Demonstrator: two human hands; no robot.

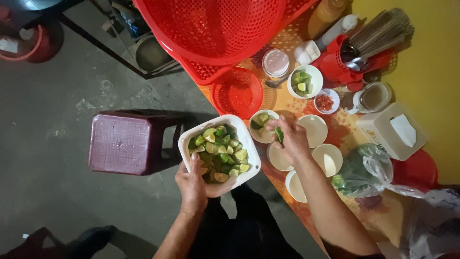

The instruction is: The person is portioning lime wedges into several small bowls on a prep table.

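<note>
Our right hand (291, 139) pinches a green lime wedge (279, 135) just beside the small round white dish (261, 126) already holding wedges. Our left hand (192, 184) grips the rim of the square white plastic bowl (187, 140) of cut limes (thumb inside), with a maroon plastic stool (122, 143) farther to its left.

This looks like a small street-side eatery or food stall. A surface covered with an orange patterned cloth (287, 103) carries diner's condiments: a red plastic holder packed with chopsticks and spoons (357, 52), squeeze sauce bottles (330, 17), a small white dish of chopped red chilli (327, 101), a white tissue box (393, 130) and several small white dipping bowls (314, 129), some holding lime wedges. Stacked red plastic mesh baskets (215, 29) sit at one end. Beside the surface, a low maroon plastic stool (122, 142) stands on a bare grey concrete floor (48, 182).
</note>
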